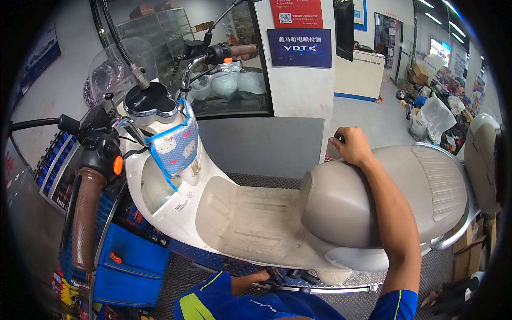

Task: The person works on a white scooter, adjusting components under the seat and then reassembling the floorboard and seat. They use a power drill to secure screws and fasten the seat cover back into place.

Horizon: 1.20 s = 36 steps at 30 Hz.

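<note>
A cream scooter stands side-on before me, its footboard (250, 218) in the middle and its beige seat (432, 181) to the right. My right hand (349, 145) lies on the front of the seat, fingers curled over its far edge. My left hand (257, 277) is low by the scooter's near underside, at some dark parts (280, 275) on the platform; my blue sleeve hides most of it, and its grip is unclear.
The scooter sits on a metal tread-plate platform (213, 261). A brown handlebar grip (85, 213) juts toward me at left above a blue tool cabinet (130, 261). A blue patterned pouch (173, 146) hangs under the handlebars. Cardboard boxes (469, 250) and a black glove (453, 300) are at right.
</note>
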Each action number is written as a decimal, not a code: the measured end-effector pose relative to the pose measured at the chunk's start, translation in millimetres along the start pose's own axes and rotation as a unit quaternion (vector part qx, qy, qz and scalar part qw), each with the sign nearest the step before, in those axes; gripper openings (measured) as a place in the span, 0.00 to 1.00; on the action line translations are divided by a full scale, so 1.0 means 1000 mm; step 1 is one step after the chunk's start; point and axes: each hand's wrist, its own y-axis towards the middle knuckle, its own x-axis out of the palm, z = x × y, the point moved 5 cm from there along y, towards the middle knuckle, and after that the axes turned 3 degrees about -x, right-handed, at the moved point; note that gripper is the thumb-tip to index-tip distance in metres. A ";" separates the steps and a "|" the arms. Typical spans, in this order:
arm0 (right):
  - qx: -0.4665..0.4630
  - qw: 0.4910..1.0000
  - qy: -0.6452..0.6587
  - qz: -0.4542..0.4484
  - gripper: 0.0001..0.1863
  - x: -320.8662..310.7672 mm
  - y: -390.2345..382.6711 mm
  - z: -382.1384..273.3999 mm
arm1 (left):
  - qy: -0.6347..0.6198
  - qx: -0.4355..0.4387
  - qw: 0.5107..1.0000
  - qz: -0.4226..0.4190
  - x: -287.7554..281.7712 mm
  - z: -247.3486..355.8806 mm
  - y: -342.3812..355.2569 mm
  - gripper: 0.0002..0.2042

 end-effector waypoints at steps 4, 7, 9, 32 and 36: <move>-0.023 1.000 -0.003 0.016 0.11 0.000 0.000 0.009 | -0.404 0.025 0.890 -0.210 0.020 0.012 0.016 0.16; -0.001 1.000 0.008 -0.014 0.12 -0.001 -0.002 0.002 | -0.480 0.013 0.850 -0.215 0.025 0.020 0.005 0.15; 0.008 1.000 0.018 -0.023 0.12 0.004 -0.001 -0.002 | -0.497 -0.007 0.840 -0.218 0.022 0.019 0.002 0.15; -0.029 0.999 0.004 0.016 0.15 0.009 0.006 0.030 | -0.184 -0.034 0.981 0.047 0.054 -0.170 -0.073 0.15; -0.066 0.995 -0.021 0.067 0.17 0.015 0.008 0.026 | -0.414 -0.340 0.817 0.215 0.111 -0.200 -0.141 0.17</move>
